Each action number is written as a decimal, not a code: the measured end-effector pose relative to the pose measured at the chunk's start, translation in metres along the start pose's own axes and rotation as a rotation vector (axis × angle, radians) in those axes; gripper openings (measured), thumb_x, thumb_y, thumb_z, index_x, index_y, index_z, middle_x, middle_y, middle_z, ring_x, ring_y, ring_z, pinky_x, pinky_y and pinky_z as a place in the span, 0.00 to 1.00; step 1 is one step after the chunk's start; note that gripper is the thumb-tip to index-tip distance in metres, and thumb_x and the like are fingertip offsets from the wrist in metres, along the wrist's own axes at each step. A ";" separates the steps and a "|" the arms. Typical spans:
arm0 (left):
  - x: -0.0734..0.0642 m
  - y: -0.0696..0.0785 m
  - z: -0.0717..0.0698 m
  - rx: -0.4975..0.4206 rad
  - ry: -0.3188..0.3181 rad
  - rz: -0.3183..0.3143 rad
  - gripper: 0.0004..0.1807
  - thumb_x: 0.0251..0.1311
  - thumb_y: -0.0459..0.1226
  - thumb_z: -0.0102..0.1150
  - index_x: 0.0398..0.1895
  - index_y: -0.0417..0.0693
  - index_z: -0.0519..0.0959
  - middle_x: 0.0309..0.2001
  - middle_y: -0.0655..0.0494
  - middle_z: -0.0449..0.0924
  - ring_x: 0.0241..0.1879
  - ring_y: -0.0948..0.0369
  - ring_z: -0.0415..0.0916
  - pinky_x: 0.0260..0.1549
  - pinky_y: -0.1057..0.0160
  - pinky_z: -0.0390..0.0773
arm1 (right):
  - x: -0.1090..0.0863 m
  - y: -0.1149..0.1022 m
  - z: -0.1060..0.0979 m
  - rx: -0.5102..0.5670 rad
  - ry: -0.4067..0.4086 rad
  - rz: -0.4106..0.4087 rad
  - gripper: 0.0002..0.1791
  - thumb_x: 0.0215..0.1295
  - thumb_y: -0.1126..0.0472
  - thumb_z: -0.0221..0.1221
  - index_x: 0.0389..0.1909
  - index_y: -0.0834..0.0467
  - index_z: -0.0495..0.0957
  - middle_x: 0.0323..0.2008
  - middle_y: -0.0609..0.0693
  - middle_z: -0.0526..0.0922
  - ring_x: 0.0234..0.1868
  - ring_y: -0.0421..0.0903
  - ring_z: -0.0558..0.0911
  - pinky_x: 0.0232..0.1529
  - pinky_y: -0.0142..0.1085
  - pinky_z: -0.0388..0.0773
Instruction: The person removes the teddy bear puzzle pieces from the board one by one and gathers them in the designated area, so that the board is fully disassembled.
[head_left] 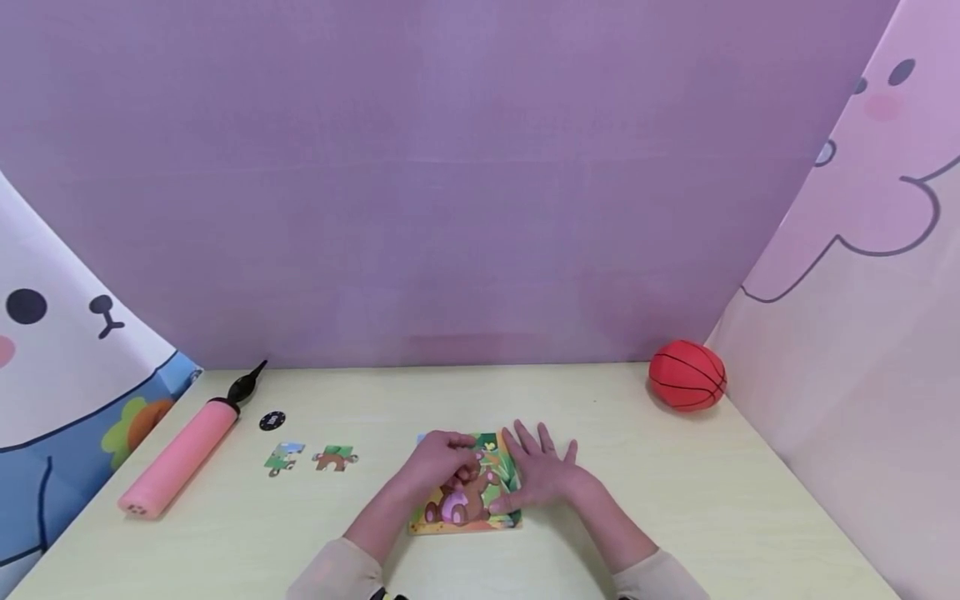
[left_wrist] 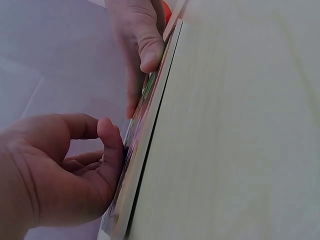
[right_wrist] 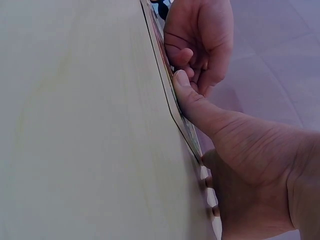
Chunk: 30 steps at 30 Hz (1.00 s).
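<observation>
A jigsaw puzzle (head_left: pixel 472 515) showing a brown bear lies flat on the table in the head view. My left hand (head_left: pixel 444 460) is over its upper left part, fingers curled. The left wrist view shows this left hand (left_wrist: pixel 65 170) with its bent thumb against the puzzle's face; I see no piece between the fingers. My right hand (head_left: pixel 543 475) has its fingers spread beside the right edge, and its thumb (right_wrist: pixel 187 92) rests on the puzzle. Two loose puzzle pieces, one with blue sky (head_left: pixel 283 458) and one with brown ears (head_left: pixel 336 457), lie to the left.
On the left lies a pink hand pump (head_left: pixel 180 457) with a black nozzle. Near it is a round black disc (head_left: pixel 272 421). A red toy basketball (head_left: pixel 687 376) sits at the back right of the pale table (head_left: pixel 600 400). Purple cloth hangs behind.
</observation>
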<state>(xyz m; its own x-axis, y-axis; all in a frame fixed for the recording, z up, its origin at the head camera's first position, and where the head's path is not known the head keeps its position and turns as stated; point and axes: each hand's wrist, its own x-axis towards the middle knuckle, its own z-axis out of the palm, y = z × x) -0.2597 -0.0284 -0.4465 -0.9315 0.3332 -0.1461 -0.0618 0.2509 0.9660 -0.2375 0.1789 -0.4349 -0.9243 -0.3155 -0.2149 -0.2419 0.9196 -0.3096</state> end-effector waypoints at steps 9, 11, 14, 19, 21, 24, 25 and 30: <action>-0.001 0.000 -0.003 -0.013 -0.040 -0.014 0.26 0.64 0.35 0.62 0.64 0.31 0.74 0.27 0.51 0.77 0.21 0.63 0.70 0.22 0.68 0.72 | -0.001 0.000 0.001 0.005 0.007 -0.002 0.67 0.48 0.24 0.66 0.82 0.52 0.46 0.81 0.57 0.39 0.77 0.68 0.37 0.62 0.79 0.33; 0.000 0.000 -0.003 -0.030 -0.044 -0.016 0.26 0.63 0.34 0.62 0.64 0.31 0.74 0.26 0.52 0.77 0.21 0.63 0.69 0.22 0.68 0.72 | -0.001 0.000 0.000 0.005 0.006 0.000 0.67 0.48 0.24 0.66 0.82 0.52 0.47 0.81 0.57 0.39 0.77 0.68 0.37 0.61 0.79 0.33; 0.001 -0.001 -0.004 -0.046 -0.040 -0.014 0.26 0.62 0.33 0.61 0.63 0.32 0.75 0.25 0.52 0.76 0.21 0.64 0.69 0.22 0.69 0.72 | -0.001 0.000 0.000 0.005 0.005 -0.001 0.67 0.48 0.23 0.65 0.82 0.51 0.47 0.81 0.57 0.39 0.77 0.68 0.37 0.61 0.79 0.33; 0.002 -0.004 -0.003 -0.054 -0.012 0.001 0.25 0.62 0.32 0.60 0.63 0.33 0.76 0.25 0.53 0.76 0.20 0.64 0.68 0.21 0.69 0.71 | 0.000 0.000 -0.001 0.008 0.011 -0.004 0.67 0.47 0.24 0.66 0.82 0.51 0.47 0.81 0.57 0.39 0.77 0.68 0.37 0.61 0.79 0.33; 0.001 -0.004 -0.002 -0.051 0.000 0.005 0.25 0.62 0.32 0.60 0.63 0.34 0.76 0.26 0.52 0.76 0.21 0.64 0.68 0.22 0.69 0.71 | 0.000 0.000 0.000 0.009 0.013 -0.006 0.67 0.47 0.24 0.66 0.82 0.52 0.47 0.81 0.57 0.40 0.77 0.69 0.37 0.61 0.79 0.33; 0.000 -0.005 0.000 -0.039 0.020 0.013 0.25 0.63 0.32 0.61 0.63 0.34 0.76 0.28 0.51 0.77 0.22 0.63 0.69 0.22 0.69 0.71 | 0.000 -0.001 0.000 0.010 0.012 -0.011 0.67 0.48 0.24 0.66 0.82 0.52 0.47 0.81 0.57 0.39 0.77 0.69 0.37 0.61 0.79 0.33; 0.000 -0.006 0.001 -0.029 0.026 0.017 0.25 0.62 0.32 0.61 0.63 0.34 0.76 0.29 0.51 0.77 0.22 0.63 0.69 0.22 0.69 0.72 | 0.000 -0.001 0.000 0.010 0.010 -0.015 0.67 0.48 0.24 0.65 0.82 0.52 0.46 0.81 0.58 0.39 0.77 0.69 0.37 0.61 0.79 0.33; 0.001 -0.007 0.003 -0.001 0.055 0.035 0.24 0.62 0.32 0.62 0.62 0.33 0.76 0.33 0.50 0.77 0.24 0.62 0.70 0.23 0.68 0.73 | 0.000 0.001 0.000 0.000 0.010 -0.025 0.63 0.54 0.23 0.60 0.82 0.52 0.46 0.81 0.58 0.40 0.77 0.69 0.37 0.61 0.80 0.34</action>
<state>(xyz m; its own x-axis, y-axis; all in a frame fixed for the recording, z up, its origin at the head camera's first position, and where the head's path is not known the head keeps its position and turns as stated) -0.2588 -0.0275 -0.4537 -0.9512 0.2916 -0.1007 -0.0294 0.2393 0.9705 -0.2374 0.1800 -0.4350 -0.9206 -0.3364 -0.1982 -0.2652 0.9113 -0.3150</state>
